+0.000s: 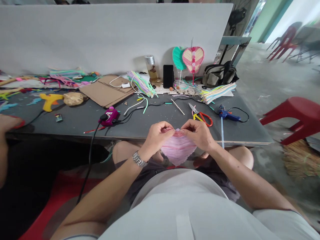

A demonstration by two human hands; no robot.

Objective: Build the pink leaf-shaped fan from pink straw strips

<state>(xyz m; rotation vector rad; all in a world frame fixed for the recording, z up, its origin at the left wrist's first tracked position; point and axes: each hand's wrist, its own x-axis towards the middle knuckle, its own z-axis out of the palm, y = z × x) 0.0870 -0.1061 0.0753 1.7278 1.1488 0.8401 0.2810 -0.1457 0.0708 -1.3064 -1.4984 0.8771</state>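
Both my hands hold a pink heart-shaped piece of layered plastic strips [178,150] just past the front edge of the grey table [155,115]. My left hand [157,136], with a metal watch on its wrist, pinches the piece at its upper left. Across from it, my right hand [197,133] pinches the upper right, and the fingertips nearly meet at the top. The closest tools on the table are scissors with yellow and red handles [201,118] and a blue glue gun [228,115]. The lower tip of the heart shows below my hands.
Another person's hand [10,122] rests at the far left. A magenta device [110,116] trails a black cord off the table. Further back lie cardboard [106,90], bundled strips [217,93] and a black phone [168,76]. A red stool [297,115] stands right.
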